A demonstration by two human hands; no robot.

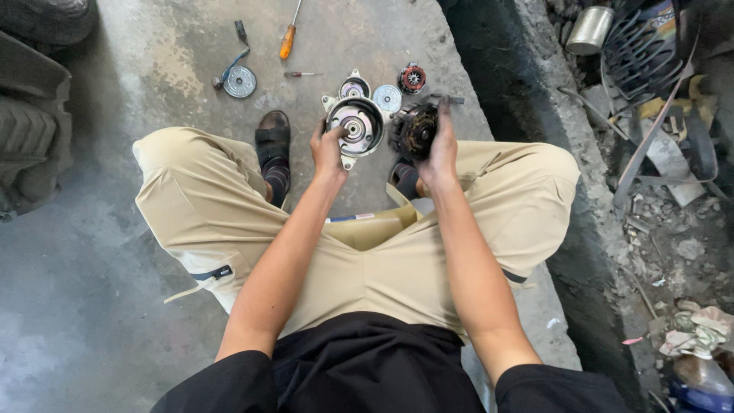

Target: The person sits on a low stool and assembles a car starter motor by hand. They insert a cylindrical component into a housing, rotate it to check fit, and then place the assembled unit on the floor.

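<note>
Round metal housing (355,125) gripped by left hand (329,151), dark rotor part (417,130) by right hand (442,153), both held above concrete floor (183,69). Risk: a slip could drop either onto loose parts (387,97) below.

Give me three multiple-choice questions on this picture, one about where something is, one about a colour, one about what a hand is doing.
1. Where does the screwdriver lie?
A. on the concrete floor ahead of the feet
B. on the person's lap
C. in the left hand

2. What colour is the screwdriver's handle?
A. blue
B. orange
C. green

3. What is the right hand doing?
A. resting flat on the knee
B. hanging empty
C. holding a dark round motor part

Key: 1 A, it lies on the floor beyond the sandal. 2 B, the handle is plainly orange. 3 C, its fingers wrap the dark part, while the left hand holds the round metal housing.
</note>
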